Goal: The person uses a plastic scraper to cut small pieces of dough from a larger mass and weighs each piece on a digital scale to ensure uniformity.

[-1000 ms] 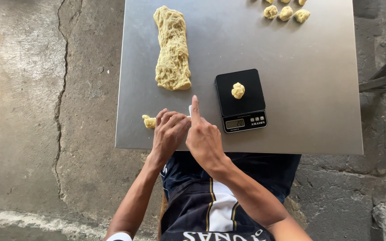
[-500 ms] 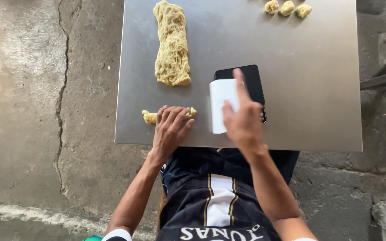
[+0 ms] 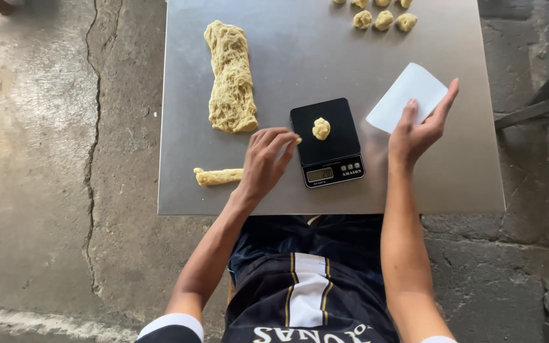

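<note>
Yellow dough scrap (image 3: 297,140), soft and sticky, sits pinched in the left hand (image 3: 265,162) beside the black scale (image 3: 326,141) near the desk's front edge; the right hand (image 3: 414,130) grips a white scraper (image 3: 406,96).

Figure: the person wore a dark navy sports jersey (image 3: 312,279) with gold-edged white stripe, white lettering, white-trimmed short sleeves (image 3: 173,324); both forearms were bare.
</note>
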